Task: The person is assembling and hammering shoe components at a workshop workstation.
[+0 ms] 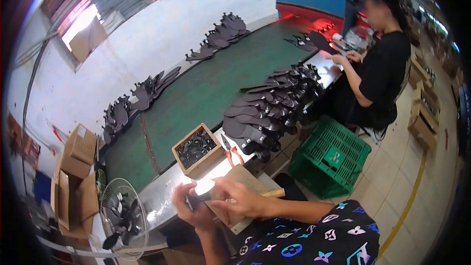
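Observation:
My left hand (194, 209) is raised above my lap at the bench edge, fingers curled around something dark that I cannot make out. Facing it, my right hand (243, 198) has its thumb and index finger apart, with nothing clear between them. Under and behind my right hand is a tan board (249, 179), and a wooden stick (274, 193) pokes out beside it. Just beyond my hands, a wooden box (203, 166) holds several small black pieces (196, 148). Pliers (234, 157) with orange handles lie between this box and a pile of dark shoe soles with heels (255, 118).
A green conveyor belt (196, 93) runs along the wall, with more soles (223, 34) at its far edge. A white wire basket (122, 216) of black parts and cardboard boxes (76, 167) stand left. Right are a green crate (331, 157) and a co-worker (380, 59).

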The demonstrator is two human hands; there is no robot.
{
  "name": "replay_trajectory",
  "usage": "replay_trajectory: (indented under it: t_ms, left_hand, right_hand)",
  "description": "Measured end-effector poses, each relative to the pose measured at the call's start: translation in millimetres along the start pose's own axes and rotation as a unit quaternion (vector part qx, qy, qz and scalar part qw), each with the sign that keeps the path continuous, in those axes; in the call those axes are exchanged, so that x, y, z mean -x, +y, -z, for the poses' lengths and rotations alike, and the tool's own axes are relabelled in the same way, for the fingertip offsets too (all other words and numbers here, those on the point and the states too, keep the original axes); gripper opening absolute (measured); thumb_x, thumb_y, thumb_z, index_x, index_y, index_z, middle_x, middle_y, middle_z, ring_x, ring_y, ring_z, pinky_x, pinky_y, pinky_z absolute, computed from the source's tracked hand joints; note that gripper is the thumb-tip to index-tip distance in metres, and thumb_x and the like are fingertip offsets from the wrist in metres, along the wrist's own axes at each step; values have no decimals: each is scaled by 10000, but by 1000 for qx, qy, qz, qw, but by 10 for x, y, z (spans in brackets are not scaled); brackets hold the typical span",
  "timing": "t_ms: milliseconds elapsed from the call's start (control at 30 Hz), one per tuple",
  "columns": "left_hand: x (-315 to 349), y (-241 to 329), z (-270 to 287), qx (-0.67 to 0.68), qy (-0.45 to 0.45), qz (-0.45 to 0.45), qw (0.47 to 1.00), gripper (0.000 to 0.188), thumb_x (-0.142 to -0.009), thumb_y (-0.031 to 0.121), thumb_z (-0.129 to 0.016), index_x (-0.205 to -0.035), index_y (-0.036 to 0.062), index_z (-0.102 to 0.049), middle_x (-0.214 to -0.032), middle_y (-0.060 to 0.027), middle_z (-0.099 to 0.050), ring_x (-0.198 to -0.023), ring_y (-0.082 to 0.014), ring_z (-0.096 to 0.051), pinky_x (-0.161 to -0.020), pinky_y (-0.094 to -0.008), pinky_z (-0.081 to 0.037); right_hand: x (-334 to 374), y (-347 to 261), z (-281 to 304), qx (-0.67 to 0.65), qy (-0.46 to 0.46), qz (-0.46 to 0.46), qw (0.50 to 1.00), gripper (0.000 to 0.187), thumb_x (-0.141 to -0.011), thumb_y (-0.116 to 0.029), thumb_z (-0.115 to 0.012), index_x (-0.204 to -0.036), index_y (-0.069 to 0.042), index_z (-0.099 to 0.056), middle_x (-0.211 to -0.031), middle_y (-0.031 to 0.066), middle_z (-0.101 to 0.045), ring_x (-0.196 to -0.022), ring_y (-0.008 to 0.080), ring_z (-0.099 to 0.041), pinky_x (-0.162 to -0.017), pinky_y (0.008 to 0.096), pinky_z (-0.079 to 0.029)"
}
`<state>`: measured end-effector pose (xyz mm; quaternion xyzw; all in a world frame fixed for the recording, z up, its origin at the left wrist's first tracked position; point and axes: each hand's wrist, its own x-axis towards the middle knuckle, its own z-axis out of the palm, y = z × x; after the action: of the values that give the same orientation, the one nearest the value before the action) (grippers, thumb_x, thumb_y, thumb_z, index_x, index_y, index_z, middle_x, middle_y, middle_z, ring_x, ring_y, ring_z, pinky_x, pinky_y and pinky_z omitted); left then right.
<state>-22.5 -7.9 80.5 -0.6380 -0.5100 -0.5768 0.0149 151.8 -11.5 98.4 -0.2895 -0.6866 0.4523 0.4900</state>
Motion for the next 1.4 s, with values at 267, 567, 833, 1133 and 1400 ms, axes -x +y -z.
replay_trajectory:
  t_ms: [267, 567, 833, 1133, 1400]
  left_hand:
    - [-39, 203, 163, 244, -47, 281, 927, 600, -1032, 423, -501, -1415, 22, -271, -930, -119, -585, -558, -182, -605, -500, -279, -490]
    - [869, -391, -503, -295, -219, 133, 920, 640, -902, 282, -693, -1397, -2, -401, -1194, -198, -502, -1138, -347, -479, -950, -509, -398]
    - [-420, -886, -889, -140, -194, -62, 969, 287, -903, 117, -643, -1165, 8, -610, -1108, -185, -606, -1023, -357, -584, -909, -432, -455]
    - [-1132, -1342, -1324, -192, -415, 38, 889, 264, -740, 83, -809, -949, -25, -690, -821, -169, -702, -756, -290, -689, -701, -381, -531]
    - [-1048, -1204, -1033, -288, -436, 19, 852, 198, -754, 98, -752, -947, 54, -751, -914, -148, -736, -862, -313, -713, -753, -397, -548]
  right_hand:
    - [905, 768, 463, 425, 81, -154, 888, 942, -847, -720, -547, -1378, 43, -400, -1253, 238, -500, -1087, 365, -611, -727, 448, -561]
    - [2106, 1159, 810, 201, 145, -343, 906, 552, -917, -535, -637, -750, -10, -639, -560, 201, -551, -478, 317, -581, -500, 427, -440]
    - [2331, 1023, 636, 209, 329, -257, 884, 332, -904, -297, -709, -784, 8, -655, -631, 182, -616, -534, 286, -639, -520, 377, -467]
    - [2126, 917, 619, 86, 356, -310, 878, 330, -911, -265, -678, -815, 43, -605, -565, 84, -488, -530, 128, -446, -501, 353, -366]
    - [2015, 842, 610, 14, 389, -221, 894, 244, -924, -229, -666, -931, 14, -649, -601, 25, -543, -553, 97, -504, -527, 295, -404]
